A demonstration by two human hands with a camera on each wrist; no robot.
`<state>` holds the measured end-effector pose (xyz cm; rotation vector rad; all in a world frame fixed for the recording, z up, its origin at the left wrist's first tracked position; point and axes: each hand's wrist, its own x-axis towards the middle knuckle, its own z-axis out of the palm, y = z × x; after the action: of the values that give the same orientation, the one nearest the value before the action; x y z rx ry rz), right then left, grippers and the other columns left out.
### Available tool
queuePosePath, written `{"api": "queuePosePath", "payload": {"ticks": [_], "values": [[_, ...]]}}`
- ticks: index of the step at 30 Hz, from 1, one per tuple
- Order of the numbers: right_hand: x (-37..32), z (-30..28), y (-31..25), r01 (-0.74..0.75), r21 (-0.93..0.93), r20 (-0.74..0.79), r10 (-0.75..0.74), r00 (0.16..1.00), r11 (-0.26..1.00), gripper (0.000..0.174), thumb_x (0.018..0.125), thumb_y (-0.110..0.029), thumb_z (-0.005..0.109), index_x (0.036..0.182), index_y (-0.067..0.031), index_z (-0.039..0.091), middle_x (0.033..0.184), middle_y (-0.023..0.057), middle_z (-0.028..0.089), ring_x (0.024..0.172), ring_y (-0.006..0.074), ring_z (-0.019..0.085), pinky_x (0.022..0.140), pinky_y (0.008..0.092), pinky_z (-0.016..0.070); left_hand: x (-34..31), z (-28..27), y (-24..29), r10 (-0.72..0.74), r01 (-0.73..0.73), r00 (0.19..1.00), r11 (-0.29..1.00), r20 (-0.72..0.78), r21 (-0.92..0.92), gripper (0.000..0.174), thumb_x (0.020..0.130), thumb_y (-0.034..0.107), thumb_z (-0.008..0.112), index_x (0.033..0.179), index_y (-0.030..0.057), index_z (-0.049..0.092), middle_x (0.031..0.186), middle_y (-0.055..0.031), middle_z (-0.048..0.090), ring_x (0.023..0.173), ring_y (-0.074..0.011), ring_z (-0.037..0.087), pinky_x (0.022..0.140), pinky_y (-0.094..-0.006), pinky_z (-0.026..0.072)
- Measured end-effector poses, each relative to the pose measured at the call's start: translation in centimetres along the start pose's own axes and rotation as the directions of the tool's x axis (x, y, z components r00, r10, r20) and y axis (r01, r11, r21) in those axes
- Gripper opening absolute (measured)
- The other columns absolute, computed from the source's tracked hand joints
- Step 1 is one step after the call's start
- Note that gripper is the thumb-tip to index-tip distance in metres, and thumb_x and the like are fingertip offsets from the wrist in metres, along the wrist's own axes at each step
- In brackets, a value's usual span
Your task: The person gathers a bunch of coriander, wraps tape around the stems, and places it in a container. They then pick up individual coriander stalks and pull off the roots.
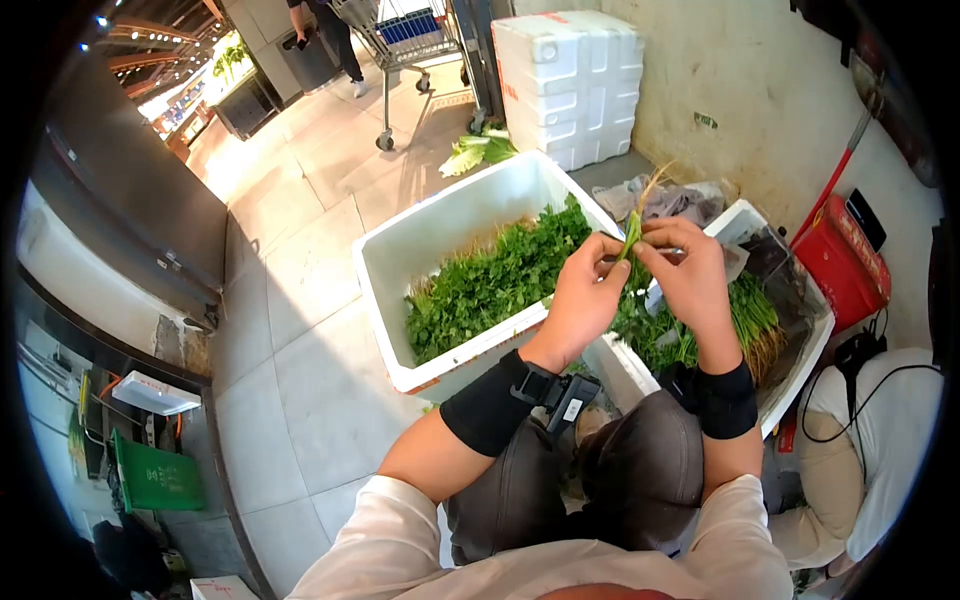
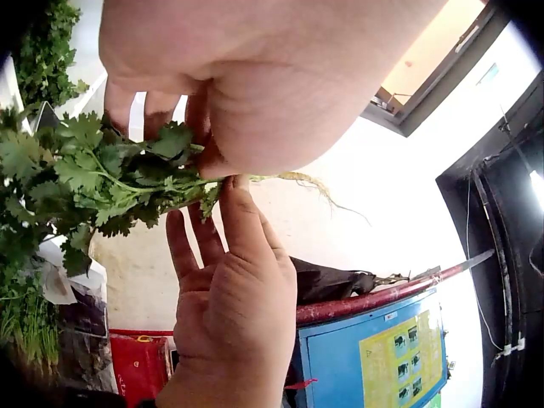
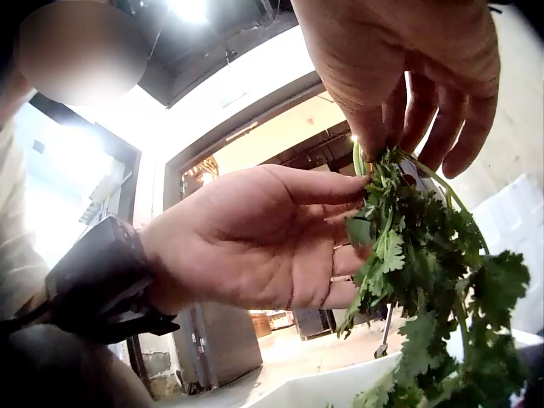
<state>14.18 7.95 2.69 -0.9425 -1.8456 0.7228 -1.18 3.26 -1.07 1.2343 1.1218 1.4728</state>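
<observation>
Both hands hold one small bunch of leafy green herb [image 2: 110,174] up over the boxes. My left hand [image 1: 587,290] pinches its stems between thumb and fingers. Close beside it, my right hand [image 1: 690,275] pinches the same stems, the thumbs almost meeting. Thin pale roots [image 2: 319,185] stick out past the fingers in the left wrist view, and the leaves [image 3: 416,263] hang down in the right wrist view. Below on the left, a white foam box [image 1: 375,290] holds a pile of green herbs [image 1: 500,280]. Rooted bunches [image 1: 757,320] lie in a second foam box [image 1: 822,318].
Stacked white foam boxes [image 1: 585,95] stand against the wall behind, near a shopping cart [image 1: 410,45] and a person's legs [image 1: 338,40]. Loose leaves [image 1: 478,152] lie on the floor. A red container [image 1: 842,262] is at the right, a green bin [image 1: 158,475] far left.
</observation>
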Motion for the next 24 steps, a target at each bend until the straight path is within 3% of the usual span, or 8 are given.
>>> {"api": "queuePosePath", "payload": {"ticks": [2, 4, 5, 11, 14, 16, 19, 24], "values": [[-0.2, 0.0, 0.0, -0.006, 0.034, 0.015, 0.005, 1.000, 0.999, 0.014, 0.087, -0.004, 0.074, 0.096, 0.0069, 0.072, 0.106, 0.0144, 0.070, 0.086, 0.0211, 0.072, 0.075, 0.0309, 0.0577, 0.0, 0.2, -0.3, 0.005, -0.004, 0.999, 1.000, 0.034, -0.020, 0.015, 0.098, 0.001, 0.060, 0.112, -0.0019, 0.057, 0.105, -0.0098, 0.067, 0.099, -0.0159, 0.067, 0.085, -0.0312, 0.0529], [-0.2, 0.0, 0.5, -0.010, 0.044, 0.061, 0.007, 0.998, 0.999, 0.013, 0.087, -0.002, 0.074, 0.094, 0.0077, 0.070, 0.105, 0.0140, 0.068, 0.083, 0.0211, 0.071, 0.074, 0.0303, 0.0575, -0.2, 0.7, 0.3, 0.037, -0.037, 0.999, 0.976, -0.006, -0.215, 0.022, 0.099, 0.002, 0.059, 0.120, -0.0021, 0.055, 0.116, -0.0121, 0.065, 0.109, -0.0175, 0.065, 0.093, -0.0320, 0.0531], [-0.3, 0.0, 0.8, -0.002, 0.040, 0.074, -0.001, 0.997, 0.999, 0.013, 0.087, -0.002, 0.074, 0.094, 0.0077, 0.070, 0.105, 0.0139, 0.068, 0.084, 0.0212, 0.071, 0.074, 0.0304, 0.0576, -0.1, 0.4, 0.4, 0.009, 0.003, 0.999, 0.972, 0.049, -0.235, 0.033, 0.100, 0.003, 0.060, 0.131, -0.0005, 0.053, 0.129, -0.0115, 0.062, 0.124, -0.0175, 0.059, 0.105, -0.0311, 0.0467], [-0.5, 0.0, 0.7, 0.082, 0.022, 0.127, -0.085, 0.988, 0.996, 0.014, 0.086, -0.008, 0.074, 0.090, 0.0048, 0.069, 0.104, 0.0155, 0.068, 0.084, 0.0266, 0.068, 0.069, 0.0338, 0.0536, 0.5, -0.4, -0.9, 0.047, -0.037, 0.996, 0.991, 0.081, -0.127, 0.027, 0.104, 0.010, 0.058, 0.128, -0.0030, 0.061, 0.115, -0.0060, 0.068, 0.105, -0.0098, 0.062, 0.091, -0.0249, 0.0501], [-0.7, -0.2, -0.4, 0.123, -0.135, 0.112, -0.108, 0.988, 0.983, 0.014, 0.084, -0.009, 0.073, 0.089, 0.0038, 0.070, 0.099, 0.0154, 0.068, 0.082, 0.0315, 0.066, 0.069, 0.0383, 0.0520, 0.5, -0.4, -1.4, 0.075, -0.064, 0.994, 0.988, 0.077, -0.141, 0.025, 0.104, 0.008, 0.058, 0.125, -0.0033, 0.061, 0.114, -0.0050, 0.068, 0.104, -0.0088, 0.062, 0.090, -0.0247, 0.0503], [-0.9, -0.3, -0.8, 0.150, -0.184, 0.093, -0.135, 0.986, 0.971, 0.014, 0.084, -0.011, 0.073, 0.090, 0.0019, 0.070, 0.098, 0.0154, 0.067, 0.083, 0.0346, 0.065, 0.071, 0.0419, 0.0519, 0.9, -0.3, -1.8, 0.184, -0.180, 0.981, 0.981, 0.054, -0.076, 0.026, 0.101, 0.010, 0.062, 0.124, -0.0036, 0.060, 0.107, -0.0127, 0.071, 0.099, -0.0198, 0.071, 0.086, -0.0314, 0.0544], [-1.2, -0.4, -1.7, 0.210, -0.408, 0.064, -0.201, 0.977, 0.889, 0.016, 0.087, -0.018, 0.071, 0.093, -0.0030, 0.070, 0.094, 0.0153, 0.067, 0.084, 0.0380, 0.066, 0.071, 0.0466, 0.0527, 0.8, -0.2, -1.6, 0.177, -0.180, 0.983, 0.980, 0.038, 0.081, 0.025, 0.101, 0.013, 0.062, 0.122, -0.0002, 0.061, 0.104, -0.0150, 0.072, 0.096, -0.0230, 0.072, 0.084, -0.0339, 0.0549], [-1.6, -0.5, -3.8, 0.211, -0.561, 0.071, -0.207, 0.976, 0.800, 0.013, 0.090, -0.018, 0.068, 0.092, -0.0049, 0.067, 0.082, 0.0144, 0.067, 0.077, 0.0390, 0.067, 0.065, 0.0486, 0.0524, 0.1, -0.2, 0.6, 0.197, -0.194, 0.980, 0.949, 0.015, 0.248, 0.022, 0.101, 0.014, 0.062, 0.119, 0.0011, 0.061, 0.101, -0.0172, 0.072, 0.091, -0.0240, 0.072, 0.080, -0.0347, 0.0548]]}}
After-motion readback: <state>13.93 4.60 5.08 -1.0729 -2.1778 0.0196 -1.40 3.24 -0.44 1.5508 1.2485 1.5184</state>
